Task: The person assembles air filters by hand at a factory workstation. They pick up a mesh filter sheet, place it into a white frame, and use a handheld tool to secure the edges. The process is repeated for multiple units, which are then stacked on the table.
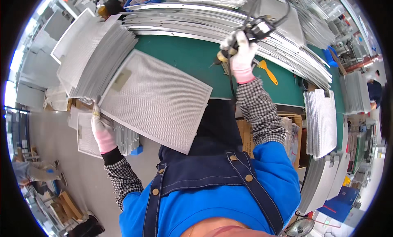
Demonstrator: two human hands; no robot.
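A framed metal mesh panel (157, 99) lies tilted across the near edge of the green worktable (180, 52), its near corner jutting out over my lap. My left hand (103, 130), in a white and pink glove, is closed on the panel's left corner; the fingertips are partly hidden. In my gloved right hand (243, 58) is a power drill (260, 29) with a black cord, raised above the table. Its thin bit points left, toward the far side of the panel. Beside the right hand lies a scraper with a yellow handle (268, 72).
Stacked mesh panels (104, 54) stand at the left, and another stack (321, 122) at the right. Long metal strips (192, 22) are piled along the table's far side. Below the table sits a cardboard box (246, 134). A person (373, 89) is at the far right.
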